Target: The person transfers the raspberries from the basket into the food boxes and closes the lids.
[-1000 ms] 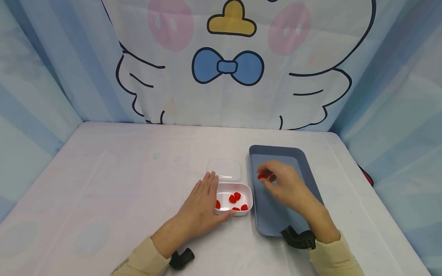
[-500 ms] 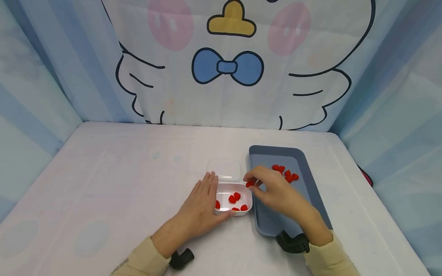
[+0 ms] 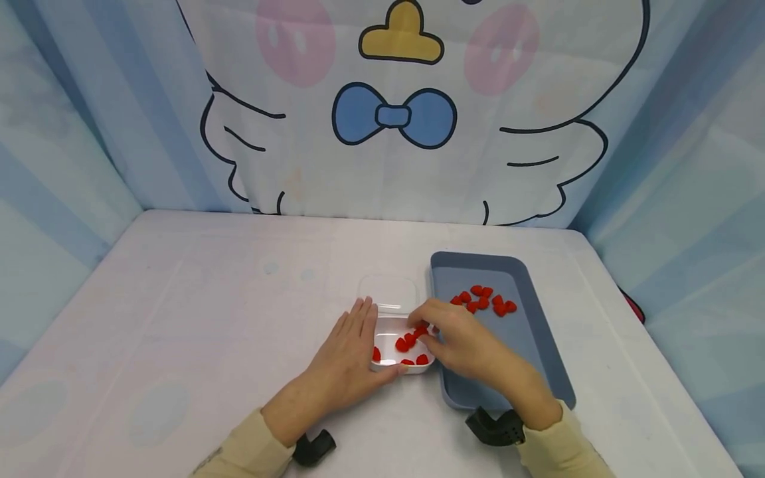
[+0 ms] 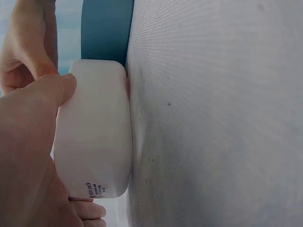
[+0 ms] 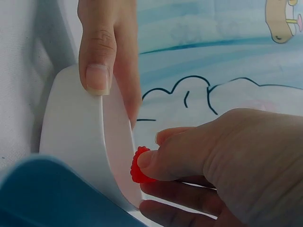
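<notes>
A small white plastic box (image 3: 388, 370) stands on the table with several red raspberries (image 3: 402, 344) inside. My left hand (image 3: 343, 365) lies along its left side with straight fingers. In the left wrist view, the thumb rests on the rim of the near wall. Over the box's right end, my right hand (image 3: 469, 338) pinches one raspberry (image 5: 137, 168) between thumb and fingers. The right wrist view shows that berry at the box's opening. More red raspberries (image 3: 483, 303) lie in the upper part of a blue-grey tray (image 3: 542, 332), right of the box.
Behind the box lies a clear plastic lid (image 3: 388, 289). The tray's left edge sits close against the box. A white cloth covers the table (image 3: 197, 299), and a printed curtain (image 3: 394, 179) hangs at its back edge.
My right hand has moved left and down from over the tray to the box, carrying a raspberry. The raspberries it covered in the tray now show. My left hand has stayed put.
</notes>
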The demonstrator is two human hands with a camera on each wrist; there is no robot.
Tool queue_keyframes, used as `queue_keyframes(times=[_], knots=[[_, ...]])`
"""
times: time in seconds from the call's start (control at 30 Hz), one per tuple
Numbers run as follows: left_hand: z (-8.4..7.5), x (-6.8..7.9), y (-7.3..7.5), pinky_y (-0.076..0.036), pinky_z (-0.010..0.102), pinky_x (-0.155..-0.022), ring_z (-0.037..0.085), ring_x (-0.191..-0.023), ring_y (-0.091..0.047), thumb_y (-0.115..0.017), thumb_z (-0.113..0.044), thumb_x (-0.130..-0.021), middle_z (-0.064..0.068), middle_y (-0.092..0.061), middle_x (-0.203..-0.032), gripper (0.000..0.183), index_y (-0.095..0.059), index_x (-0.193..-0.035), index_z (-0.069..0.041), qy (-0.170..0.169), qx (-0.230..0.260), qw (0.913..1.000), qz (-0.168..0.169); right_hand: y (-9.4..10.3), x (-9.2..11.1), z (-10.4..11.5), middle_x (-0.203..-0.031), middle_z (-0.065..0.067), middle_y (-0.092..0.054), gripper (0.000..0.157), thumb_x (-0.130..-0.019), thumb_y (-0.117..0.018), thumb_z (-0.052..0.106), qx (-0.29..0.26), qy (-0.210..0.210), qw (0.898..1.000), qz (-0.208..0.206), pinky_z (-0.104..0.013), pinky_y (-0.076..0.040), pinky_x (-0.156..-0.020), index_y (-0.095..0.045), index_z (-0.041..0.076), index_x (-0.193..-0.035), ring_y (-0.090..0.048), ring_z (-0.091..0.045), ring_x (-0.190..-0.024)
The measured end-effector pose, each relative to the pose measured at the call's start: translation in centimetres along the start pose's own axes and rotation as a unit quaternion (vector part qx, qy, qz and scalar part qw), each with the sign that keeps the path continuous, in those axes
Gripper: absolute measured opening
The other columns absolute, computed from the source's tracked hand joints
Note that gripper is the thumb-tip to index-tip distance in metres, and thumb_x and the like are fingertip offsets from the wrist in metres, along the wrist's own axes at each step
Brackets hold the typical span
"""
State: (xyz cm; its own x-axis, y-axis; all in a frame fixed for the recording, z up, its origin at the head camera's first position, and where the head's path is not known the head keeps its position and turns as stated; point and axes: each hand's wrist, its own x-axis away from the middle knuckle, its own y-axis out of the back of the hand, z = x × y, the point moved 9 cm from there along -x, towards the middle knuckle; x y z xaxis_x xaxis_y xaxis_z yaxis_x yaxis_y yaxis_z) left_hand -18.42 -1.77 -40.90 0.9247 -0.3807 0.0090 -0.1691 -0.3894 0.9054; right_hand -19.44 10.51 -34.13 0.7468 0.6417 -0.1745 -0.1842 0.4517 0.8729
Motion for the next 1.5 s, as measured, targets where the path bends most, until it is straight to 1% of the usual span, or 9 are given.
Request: queue_keyframes(times=[0.23,0.6,0.77,0.9,1.07,1.13,1.2,1.37,1.5], knots=[[0.0,0.1,0.1,-0.022,0.051,-0.123,0.032,-0.153,-0.019,-0.061,-0.066,-0.085,0.016,-0.023,-0.164,0.105,-0.02,-0.156,-0.001,-0.004,-0.005,1.0,-0.001,-0.7,0.0,0.1,-0.101,0.001,-0.069,0.026,-0.083,-0.075,0.001,0.021,-0.002,1.0,0.011,-0.028,-0.059,-0.083,-0.069,0.009,-0.107,-0.062,-0.012,-0.092],[-0.1,0.1,0.3,-0.022,0.051,-0.123,0.032,-0.153,-0.02,-0.058,-0.068,-0.086,0.019,-0.024,-0.163,0.105,-0.021,-0.155,0.002,-0.013,-0.011,0.9998,-0.01,-1.4,0.1,0.2,-0.099,0.001,-0.068,0.024,-0.082,-0.075,0.001,0.046,-0.001,0.998,0.032,-0.029,-0.057,-0.083,-0.069,0.011,-0.103,-0.057,-0.013,-0.095],[-0.1,0.0,0.2,-0.022,0.051,-0.123,0.032,-0.153,-0.02,-0.059,-0.068,-0.086,0.018,-0.024,-0.163,0.105,-0.021,-0.155,0.001,-0.01,-0.008,0.9999,-0.007,-1.2,0.1,0.1,-0.101,0.001,-0.068,0.024,-0.083,-0.075,0.001,0.034,-0.006,0.999,0.032,-0.031,-0.058,-0.085,-0.07,0.01,-0.105,-0.059,-0.015,-0.096],[0.0,0.0,0.0,-0.023,0.052,-0.123,0.033,-0.153,-0.02,-0.062,-0.066,-0.085,0.018,-0.024,-0.163,0.105,-0.021,-0.155,0.001,-0.007,-0.005,1.0,-0.003,-0.5,0.2,-0.3,-0.103,0.0,-0.069,0.024,-0.084,-0.074,0.0,0.022,-0.016,1.0,0.013,-0.033,-0.058,-0.086,-0.069,0.009,-0.106,-0.06,-0.016,-0.099],[-0.1,0.0,0.1,-0.023,0.052,-0.123,0.033,-0.153,-0.02,-0.063,-0.065,-0.085,0.018,-0.025,-0.163,0.105,-0.021,-0.155,0.001,-0.012,-0.004,0.9999,-0.007,1.3,0.3,-1.4,-0.102,-0.002,-0.071,0.024,-0.082,-0.077,0.001,0.039,-0.031,0.998,-0.044,-0.036,-0.059,-0.085,-0.07,0.008,-0.104,-0.062,-0.019,-0.098],[-0.2,0.0,0.1,-0.023,0.051,-0.123,0.033,-0.153,-0.02,-0.062,-0.065,-0.085,0.018,-0.025,-0.163,0.105,-0.021,-0.155,0.001,-0.013,-0.006,0.9999,-0.008,2.0,0.4,-2.1,-0.102,-0.003,-0.071,0.022,-0.082,-0.077,0.001,0.046,-0.045,0.996,-0.06,-0.037,-0.059,-0.084,-0.071,0.007,-0.103,-0.063,-0.02,-0.098],[-0.2,0.0,0.1,-0.023,0.051,-0.123,0.033,-0.153,-0.02,-0.061,-0.065,-0.086,0.018,-0.025,-0.163,0.104,-0.021,-0.155,0.002,-0.013,-0.006,0.9999,-0.007,2.5,0.6,-2.8,-0.101,-0.003,-0.071,0.021,-0.083,-0.076,0.002,0.051,-0.063,0.994,-0.068,-0.038,-0.058,-0.083,-0.071,0.007,-0.103,-0.063,-0.022,-0.097],[-0.2,0.0,-0.1,-0.022,0.051,-0.123,0.032,-0.154,-0.018,-0.061,-0.066,-0.086,0.017,-0.024,-0.163,0.105,-0.02,-0.156,0.001,-0.007,-0.001,1.0,0.001,3.4,1.1,-4.7,-0.097,-0.007,-0.069,0.016,-0.085,-0.072,-0.001,0.051,-0.099,0.99,-0.082,-0.036,-0.055,-0.074,-0.07,0.005,-0.101,-0.061,-0.023,-0.085],[-0.2,0.0,0.0,-0.022,0.051,-0.124,0.033,-0.154,-0.018,-0.061,-0.065,-0.086,0.017,-0.023,-0.163,0.104,-0.02,-0.156,0.001,-0.008,-0.001,1.0,-0.002,4.0,1.3,-6.0,-0.097,-0.01,-0.068,0.013,-0.086,-0.07,-0.001,0.04,-0.124,0.987,-0.089,-0.041,-0.058,-0.077,-0.069,0.003,-0.099,-0.063,-0.024,-0.086]])
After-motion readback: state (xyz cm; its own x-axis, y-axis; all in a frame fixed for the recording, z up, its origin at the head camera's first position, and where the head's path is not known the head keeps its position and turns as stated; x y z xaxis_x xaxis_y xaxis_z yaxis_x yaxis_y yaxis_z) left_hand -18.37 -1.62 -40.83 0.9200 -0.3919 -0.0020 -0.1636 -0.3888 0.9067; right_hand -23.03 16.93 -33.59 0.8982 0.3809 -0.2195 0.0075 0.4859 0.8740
